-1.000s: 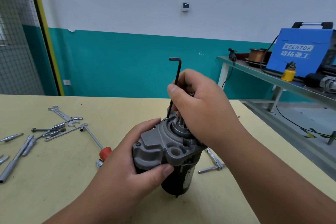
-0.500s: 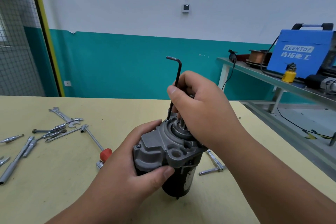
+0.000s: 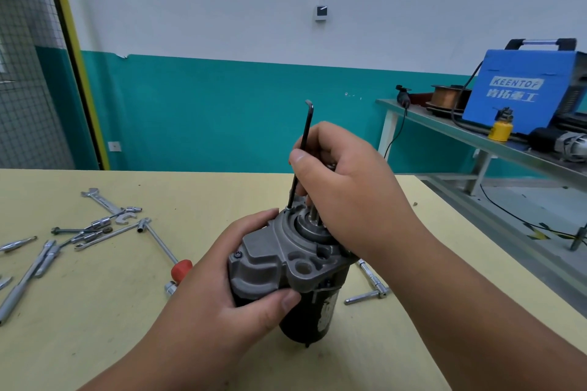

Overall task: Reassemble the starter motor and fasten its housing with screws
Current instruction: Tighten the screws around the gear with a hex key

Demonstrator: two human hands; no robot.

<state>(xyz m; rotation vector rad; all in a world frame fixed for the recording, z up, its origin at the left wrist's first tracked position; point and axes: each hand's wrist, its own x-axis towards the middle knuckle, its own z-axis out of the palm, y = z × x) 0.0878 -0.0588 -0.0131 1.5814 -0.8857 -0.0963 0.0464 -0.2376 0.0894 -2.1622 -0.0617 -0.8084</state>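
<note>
The starter motor (image 3: pixel 286 267) stands upright on the yellow table (image 3: pixel 95 311), grey cast housing on top of a black cylindrical body. My left hand (image 3: pixel 228 292) grips the housing from the left, thumb across its front. My right hand (image 3: pixel 343 187) pinches the shaft of a black hex key (image 3: pixel 303 149), which stands nearly upright. Its lower tip sits in a screw at the housing's far rim, and the short bent end points up and left. A dark screw head (image 3: pixel 237 253) shows on the housing's left corner.
Wrenches, sockets and extension bars (image 3: pixel 95 225) lie scattered on the table's left. A red-handled tool (image 3: pixel 181 267) lies beside my left wrist, and a T-bar (image 3: pixel 370 286) lies right of the motor. A side bench at right holds a blue welder (image 3: pixel 521 92) and a yellow can (image 3: pixel 500 130).
The hex key's bent top has swung round from pointing left to pointing more away, turned between my right fingers. My left hand keeps its hold on the housing.
</note>
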